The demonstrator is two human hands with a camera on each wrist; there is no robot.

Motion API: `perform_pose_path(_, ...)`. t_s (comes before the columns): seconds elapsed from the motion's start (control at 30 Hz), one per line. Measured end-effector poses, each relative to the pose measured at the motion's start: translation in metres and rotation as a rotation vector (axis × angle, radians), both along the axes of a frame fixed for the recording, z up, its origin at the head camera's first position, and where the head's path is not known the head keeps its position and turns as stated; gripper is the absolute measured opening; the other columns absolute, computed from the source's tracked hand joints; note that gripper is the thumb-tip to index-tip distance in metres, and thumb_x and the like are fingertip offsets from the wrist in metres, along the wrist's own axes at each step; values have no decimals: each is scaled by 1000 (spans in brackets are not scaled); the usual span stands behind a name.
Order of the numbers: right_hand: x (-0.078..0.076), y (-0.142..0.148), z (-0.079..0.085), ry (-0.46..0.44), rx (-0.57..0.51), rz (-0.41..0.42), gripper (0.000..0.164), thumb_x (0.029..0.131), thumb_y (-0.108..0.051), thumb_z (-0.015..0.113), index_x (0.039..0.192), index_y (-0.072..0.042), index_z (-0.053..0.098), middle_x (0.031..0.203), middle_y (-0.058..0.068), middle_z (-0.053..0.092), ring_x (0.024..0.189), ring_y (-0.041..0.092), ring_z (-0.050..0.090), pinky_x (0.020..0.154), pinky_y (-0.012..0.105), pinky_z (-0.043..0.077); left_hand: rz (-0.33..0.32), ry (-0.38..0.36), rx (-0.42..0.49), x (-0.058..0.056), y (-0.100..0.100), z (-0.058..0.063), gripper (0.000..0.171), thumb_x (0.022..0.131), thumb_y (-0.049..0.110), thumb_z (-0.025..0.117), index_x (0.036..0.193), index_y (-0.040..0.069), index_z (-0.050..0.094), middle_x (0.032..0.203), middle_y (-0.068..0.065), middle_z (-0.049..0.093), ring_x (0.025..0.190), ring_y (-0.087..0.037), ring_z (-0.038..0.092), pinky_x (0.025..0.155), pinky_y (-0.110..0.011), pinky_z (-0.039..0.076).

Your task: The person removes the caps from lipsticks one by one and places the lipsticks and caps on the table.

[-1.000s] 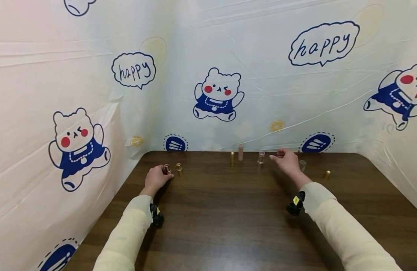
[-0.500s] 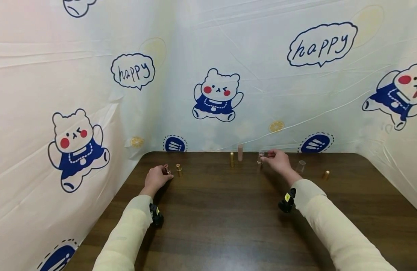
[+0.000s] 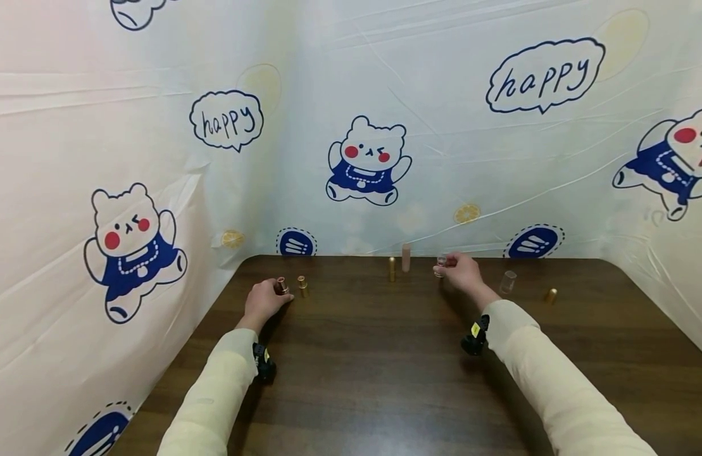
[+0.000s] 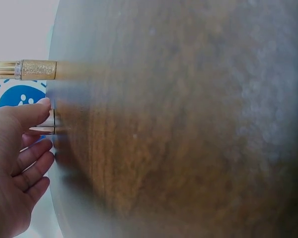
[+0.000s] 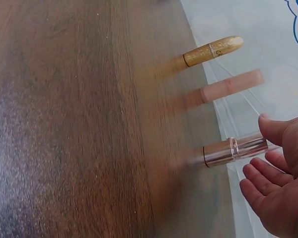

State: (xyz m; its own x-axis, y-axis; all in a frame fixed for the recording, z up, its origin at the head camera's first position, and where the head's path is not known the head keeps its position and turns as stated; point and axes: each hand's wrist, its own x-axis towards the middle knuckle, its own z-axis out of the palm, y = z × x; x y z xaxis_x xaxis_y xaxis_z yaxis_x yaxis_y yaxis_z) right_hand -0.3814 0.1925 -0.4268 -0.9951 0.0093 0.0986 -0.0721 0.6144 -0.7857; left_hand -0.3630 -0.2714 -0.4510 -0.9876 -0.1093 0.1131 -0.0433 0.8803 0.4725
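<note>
My left hand (image 3: 262,302), at the far left of the table, grips an uncapped rose-gold lipstick tube (image 3: 282,285) standing upright; in the left wrist view the thumb and fingers cover most of it. Just right of that stands an uncapped gold glitter lipstick tube (image 4: 38,70). Toward the back right, my right hand (image 3: 463,275) pinches the clear upper part of a second rose-gold lipstick (image 5: 233,151) between thumb and index finger. Its shiny base shows below the fingers, while the other fingers are loosely bent. Beside it stand a pink lipstick tube (image 5: 233,86) and a gold glitter lipstick (image 5: 213,51).
Right of my right forearm stand a clear cylindrical cap (image 3: 507,282) and a small gold cap (image 3: 551,296). The brown wooden table (image 3: 351,367) ends at the back against a printed curtain (image 3: 442,158). Each sleeve bears a black wrist camera.
My right hand has moved left and taken hold of the top of the second rose-gold lipstick. The clear cap behind that forearm has come into fuller view. My left hand has stayed put.
</note>
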Motion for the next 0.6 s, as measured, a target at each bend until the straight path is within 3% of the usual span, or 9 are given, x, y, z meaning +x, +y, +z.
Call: perform_pose_path(0.6, -2, -4, -2, 43, 1, 3, 22, 96, -14, 62, 108, 5, 61, 111, 23, 63, 107, 36, 58, 92, 47, 44, -7, 8, 6, 2, -1, 1, 38, 83, 29, 78, 103, 0, 62, 96, -16, 65, 86, -31, 58, 84, -50, 46)
